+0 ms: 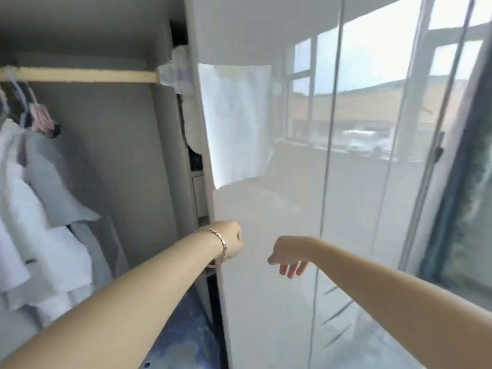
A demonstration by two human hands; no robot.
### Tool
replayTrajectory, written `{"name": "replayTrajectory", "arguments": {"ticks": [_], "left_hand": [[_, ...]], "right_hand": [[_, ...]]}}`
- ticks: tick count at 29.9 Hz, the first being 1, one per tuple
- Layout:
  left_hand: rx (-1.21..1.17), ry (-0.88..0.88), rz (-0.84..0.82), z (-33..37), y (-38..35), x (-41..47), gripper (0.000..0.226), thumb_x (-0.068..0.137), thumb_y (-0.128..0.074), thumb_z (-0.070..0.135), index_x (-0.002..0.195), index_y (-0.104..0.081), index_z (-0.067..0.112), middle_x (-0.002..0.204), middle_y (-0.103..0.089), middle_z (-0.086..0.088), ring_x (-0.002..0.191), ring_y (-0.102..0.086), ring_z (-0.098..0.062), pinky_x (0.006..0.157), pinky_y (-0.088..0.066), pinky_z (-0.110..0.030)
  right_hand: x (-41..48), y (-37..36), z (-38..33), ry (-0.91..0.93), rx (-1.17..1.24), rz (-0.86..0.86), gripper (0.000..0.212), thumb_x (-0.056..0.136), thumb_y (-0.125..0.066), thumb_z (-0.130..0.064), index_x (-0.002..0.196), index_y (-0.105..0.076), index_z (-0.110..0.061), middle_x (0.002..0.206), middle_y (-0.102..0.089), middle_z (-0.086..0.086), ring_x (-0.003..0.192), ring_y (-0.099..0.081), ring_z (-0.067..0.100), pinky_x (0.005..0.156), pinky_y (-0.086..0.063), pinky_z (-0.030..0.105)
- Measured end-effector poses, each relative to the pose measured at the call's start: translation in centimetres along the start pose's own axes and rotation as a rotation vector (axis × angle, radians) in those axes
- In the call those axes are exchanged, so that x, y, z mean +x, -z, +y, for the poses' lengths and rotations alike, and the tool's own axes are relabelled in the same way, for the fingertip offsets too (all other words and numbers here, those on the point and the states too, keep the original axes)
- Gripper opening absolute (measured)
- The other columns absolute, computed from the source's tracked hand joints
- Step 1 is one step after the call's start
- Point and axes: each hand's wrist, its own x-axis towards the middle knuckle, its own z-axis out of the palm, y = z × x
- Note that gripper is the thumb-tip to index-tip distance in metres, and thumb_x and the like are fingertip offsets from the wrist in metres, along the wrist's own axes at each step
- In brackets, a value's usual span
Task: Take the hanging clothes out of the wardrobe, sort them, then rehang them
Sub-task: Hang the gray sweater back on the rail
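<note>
Currently, the left hand (231, 242) sits at the edge of the glossy white wardrobe door (266, 302). Its fingers are hidden, so its grip cannot be determined. The right hand (288, 259) hangs in front of the door, fingers loose, holding nothing. White garments (40, 209) hang from the rail (80, 75), at the left inside the wardrobe.

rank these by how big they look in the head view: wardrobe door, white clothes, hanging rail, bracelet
1. wardrobe door
2. white clothes, partly cut off by the frame
3. hanging rail
4. bracelet, smallest despite being nearest the camera
</note>
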Motion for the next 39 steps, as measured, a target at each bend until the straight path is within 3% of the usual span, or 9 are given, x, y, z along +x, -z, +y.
{"name": "replayTrajectory", "arguments": {"ticks": [2, 6, 11, 16, 19, 22, 28, 33, 39], "left_hand": [[-0.002, -0.148, -0.085, 6.6, -3.6, 0.2, 0.014, 0.083, -0.043, 0.009, 0.08, -0.054, 0.017, 0.083, -0.064, -0.007, 0.071, -0.054, -0.022, 0.062, -0.041, -0.023], [0.023, -0.399, -0.178, 20.8, -11.0, -1.0, 0.013, 0.086, -0.045, 0.015, 0.079, -0.053, 0.021, 0.099, -0.069, -0.008, 0.083, -0.061, -0.024, 0.07, -0.042, -0.024], [0.07, -0.641, -0.245, 39.0, -20.4, -4.3, 0.015, 0.086, -0.043, 0.016, 0.076, -0.054, 0.019, 0.096, -0.067, -0.008, 0.095, -0.064, -0.027, 0.072, -0.045, -0.026], [0.045, -0.826, -0.356, 58.0, -28.5, -9.6, 0.014, 0.085, -0.044, 0.019, 0.074, -0.052, 0.022, 0.096, -0.066, -0.002, 0.092, -0.062, -0.024, 0.069, -0.043, -0.025], [0.047, -0.939, -0.437, 67.0, -32.3, -13.2, 0.014, 0.085, -0.043, 0.017, 0.082, -0.056, 0.02, 0.098, -0.069, -0.004, 0.093, -0.065, -0.025, 0.075, -0.048, -0.027], [0.078, -1.038, -0.436, 75.0, -35.8, -16.2, 0.021, 0.085, -0.042, 0.016, 0.088, -0.063, 0.018, 0.099, -0.07, -0.005, 0.094, -0.065, -0.025, 0.079, -0.049, -0.028], [0.184, -1.291, -0.438, 87.2, -42.6, -19.4, 0.016, 0.089, -0.041, 0.018, 0.086, -0.055, 0.024, 0.092, -0.059, 0.001, 0.081, -0.052, -0.02, 0.068, -0.04, -0.025], [0.278, -1.437, -0.574, 97.9, -48.4, -19.9, 0.015, 0.089, -0.041, 0.014, 0.078, -0.049, 0.019, 0.079, -0.054, -0.003, 0.07, -0.048, -0.022, 0.055, -0.034, -0.025], [0.478, -1.576, -0.54, 107.3, -56.3, -23.6, 0.029, 0.093, -0.034, 0.013, 0.065, -0.04, 0.016, 0.067, -0.046, 0.001, 0.067, -0.05, -0.021, 0.066, -0.044, -0.029]], "right_hand": [[-3.4, -0.8, 7.6, -0.122, 0.019, 0.021, 0.02, 0.098, -0.039, -0.022, 0.097, -0.054, -0.008, 0.078, -0.059, 0.002, 0.054, -0.051, 0.012, 0.052, -0.04, 0.022], [-11.0, -3.0, 23.3, -0.347, 0.117, 0.116, 0.026, 0.099, -0.033, -0.017, 0.103, -0.056, -0.006, 0.102, -0.065, 0.008, 0.053, -0.05, 0.01, 0.049, -0.039, 0.021], [-24.3, -8.1, 41.3, -0.686, 0.183, 0.12, 0.03, 0.094, -0.036, -0.012, 0.067, -0.049, -0.011, 0.08, -0.063, 0.002, 0.053, -0.052, 0.016, 0.048, -0.038, 0.022], [-40.3, -13.9, 56.2, -0.905, 0.228, 0.222, 0.009, 0.093, -0.046, -0.014, 0.094, -0.055, -0.015, 0.1, -0.06, 0.015, 0.081, -0.047, 0.02, 0.066, -0.039, 0.022], [-47.0, -17.0, 62.7, -1.034, 0.273, 0.204, 0.015, 0.092, -0.04, -0.007, 0.088, -0.055, -0.008, 0.09, -0.055, 0.014, 0.069, -0.045, 0.022, 0.049, -0.033, 0.023], [-51.5, -20.2, 68.7, -1.138, 0.415, 0.209, 0.03, 0.094, -0.038, -0.007, 0.106, -0.065, 0.001, 0.107, -0.066, 0.017, 0.076, -0.048, 0.02, 0.06, -0.044, 0.028], [-56.6, -27.1, 78.4, -1.455, 0.734, 0.449, 0.032, 0.09, -0.039, -0.009, 0.058, -0.039, -0.015, 0.066, -0.042, 0.006, 0.06, -0.037, 0.02, 0.051, -0.025, 0.027], [-59.7, -31.4, 84.3, -1.7, 0.983, 0.622, 0.022, 0.092, -0.04, -0.016, 0.095, -0.062, -0.012, 0.108, -0.064, 0.009, 0.095, -0.059, 0.025, 0.074, -0.041, 0.027], [-62.6, -37.8, 90.5, -1.943, 1.123, 0.668, 0.02, 0.092, -0.04, -0.017, 0.084, -0.058, -0.017, 0.107, -0.063, 0.008, 0.101, -0.059, 0.029, 0.082, -0.048, 0.032]]}}
